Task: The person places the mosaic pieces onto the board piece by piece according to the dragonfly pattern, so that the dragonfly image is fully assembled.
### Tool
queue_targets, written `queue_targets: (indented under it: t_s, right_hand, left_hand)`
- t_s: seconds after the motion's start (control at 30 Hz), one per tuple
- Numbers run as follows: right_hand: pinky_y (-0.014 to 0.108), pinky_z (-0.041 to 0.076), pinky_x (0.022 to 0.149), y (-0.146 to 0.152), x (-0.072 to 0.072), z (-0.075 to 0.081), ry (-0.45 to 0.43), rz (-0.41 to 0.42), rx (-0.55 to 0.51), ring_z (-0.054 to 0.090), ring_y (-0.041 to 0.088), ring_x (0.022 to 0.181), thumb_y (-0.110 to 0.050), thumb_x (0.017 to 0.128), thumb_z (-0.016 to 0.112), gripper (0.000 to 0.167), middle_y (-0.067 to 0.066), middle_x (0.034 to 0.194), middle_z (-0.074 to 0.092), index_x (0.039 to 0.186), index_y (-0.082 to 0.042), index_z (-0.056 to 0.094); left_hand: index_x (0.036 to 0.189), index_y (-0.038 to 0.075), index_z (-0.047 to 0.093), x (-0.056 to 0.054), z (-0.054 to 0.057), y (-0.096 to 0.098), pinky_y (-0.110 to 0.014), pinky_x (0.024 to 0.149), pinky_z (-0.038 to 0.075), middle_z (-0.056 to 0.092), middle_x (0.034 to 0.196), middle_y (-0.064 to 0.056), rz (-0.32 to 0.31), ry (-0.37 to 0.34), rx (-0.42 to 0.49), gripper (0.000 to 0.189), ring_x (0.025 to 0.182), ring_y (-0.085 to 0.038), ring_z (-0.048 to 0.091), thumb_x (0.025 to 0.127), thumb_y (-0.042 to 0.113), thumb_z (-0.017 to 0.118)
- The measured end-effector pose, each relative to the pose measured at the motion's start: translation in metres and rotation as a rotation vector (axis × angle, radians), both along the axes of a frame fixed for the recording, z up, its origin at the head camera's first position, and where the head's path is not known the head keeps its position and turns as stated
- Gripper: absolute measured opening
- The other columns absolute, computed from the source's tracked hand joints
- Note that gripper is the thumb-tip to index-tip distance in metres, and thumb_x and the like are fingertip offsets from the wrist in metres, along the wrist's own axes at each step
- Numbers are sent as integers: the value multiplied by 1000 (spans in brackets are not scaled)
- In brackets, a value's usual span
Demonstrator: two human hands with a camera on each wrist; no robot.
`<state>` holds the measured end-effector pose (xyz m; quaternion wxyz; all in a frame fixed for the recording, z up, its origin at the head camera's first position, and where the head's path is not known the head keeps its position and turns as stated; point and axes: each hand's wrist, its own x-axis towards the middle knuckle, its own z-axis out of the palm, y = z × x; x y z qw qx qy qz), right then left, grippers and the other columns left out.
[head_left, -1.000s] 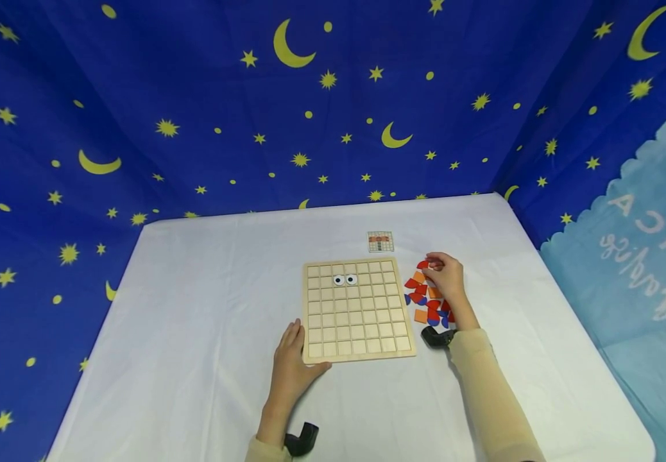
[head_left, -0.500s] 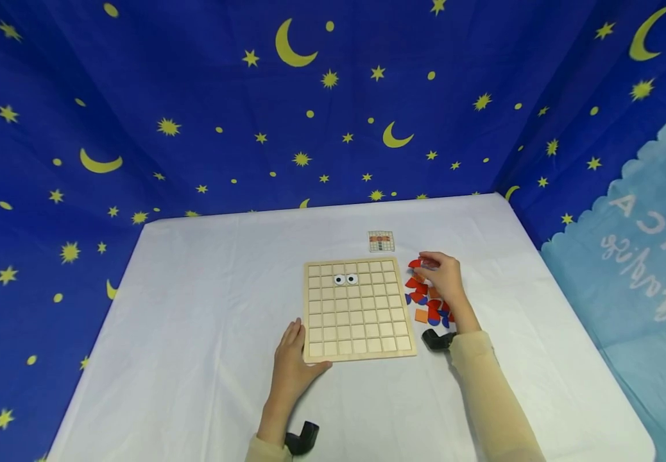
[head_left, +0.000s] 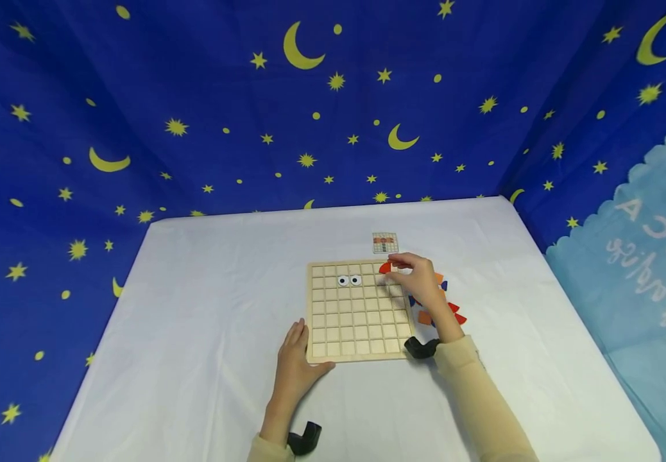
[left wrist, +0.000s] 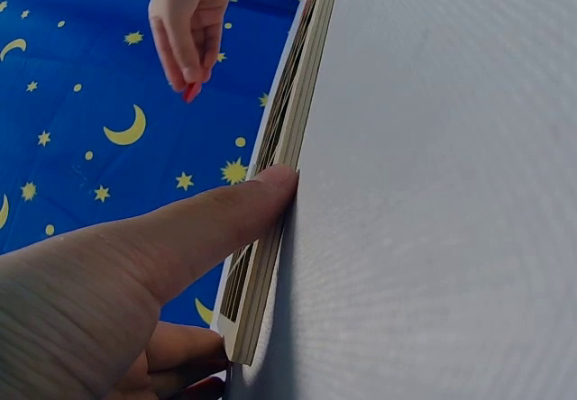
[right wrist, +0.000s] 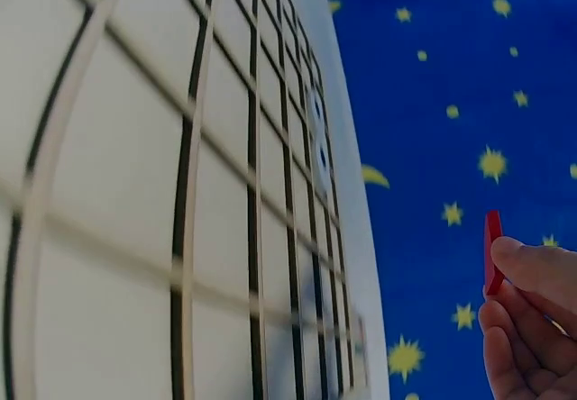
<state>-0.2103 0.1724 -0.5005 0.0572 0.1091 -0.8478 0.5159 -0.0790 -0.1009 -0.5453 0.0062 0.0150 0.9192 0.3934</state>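
Note:
A pale wooden grid board (head_left: 356,330) lies flat in the middle of the white table. Straight fingers of my left hand (head_left: 292,362) rest along its left side at the near corner, and the thumb presses its front edge. My right hand (head_left: 421,282) pinches a red quarter-circle tile (head_left: 385,268) between thumb and fingertips, above the board's far right cells. Edge-on, this red tile (right wrist: 492,254) shows in the right wrist view, raised clear of the board. Two round eye tiles (head_left: 342,280) sit side by side in an upper row of the grid.
Beside the board's right side lie loose tiles in red (head_left: 459,317), orange (head_left: 425,317) and blue, partly hidden under my right hand and wrist. Behind the board is a small pattern card (head_left: 385,243). A blue star-and-moon curtain (head_left: 223,96) hangs beyond the table.
My right hand has picked the red tile from the loose tiles and carried it left over the board. The left hand stays at the board's corner.

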Motion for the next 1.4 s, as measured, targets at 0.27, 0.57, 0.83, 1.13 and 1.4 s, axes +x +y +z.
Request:
queue_targets:
  t_s: [0.27,0.57,0.83,1.13,1.4]
  right_hand:
    - [49,53,88,-33,3,-4,-13,71,35,64,35,101,-4,80,73,38,21,112,67,116,5,64]
    - [38,57,83,-59,7,-23,29,157,69,66,32,97,-4,81,72,37,20,109,67,116,5,64]
    - [39,57,81,-72,7,-34,17,186,60,67,31,96,-2,81,71,34,20,108,68,114,5,65]
    - [40,55,84,-81,7,-44,31,149,163,66,28,98,-2,79,73,32,16,108,69,110,2,68]
    - [39,55,81,-81,8,-47,85,138,191,65,27,95,-3,79,73,30,14,104,69,108,1,68]
  left_hand:
    - [137,-11,41,0,-3,-1,-59,112,26,36,149,-26,2,-3,-10,96,141,-41,29,62,24,88]
    - [136,-13,42,0,-1,-1,-60,110,29,38,147,-27,-16,19,-22,95,139,-42,32,62,25,88]
    - [135,-13,42,0,-2,-1,-60,109,29,38,147,-28,-12,26,-23,95,139,-42,32,61,25,88]
    - [135,-13,42,0,-2,-2,-59,110,30,38,147,-28,-18,20,-28,94,139,-41,32,63,26,87]
    - [136,-12,42,-1,-2,-2,-59,110,30,38,147,-27,-19,23,-32,94,139,-41,32,63,26,87]
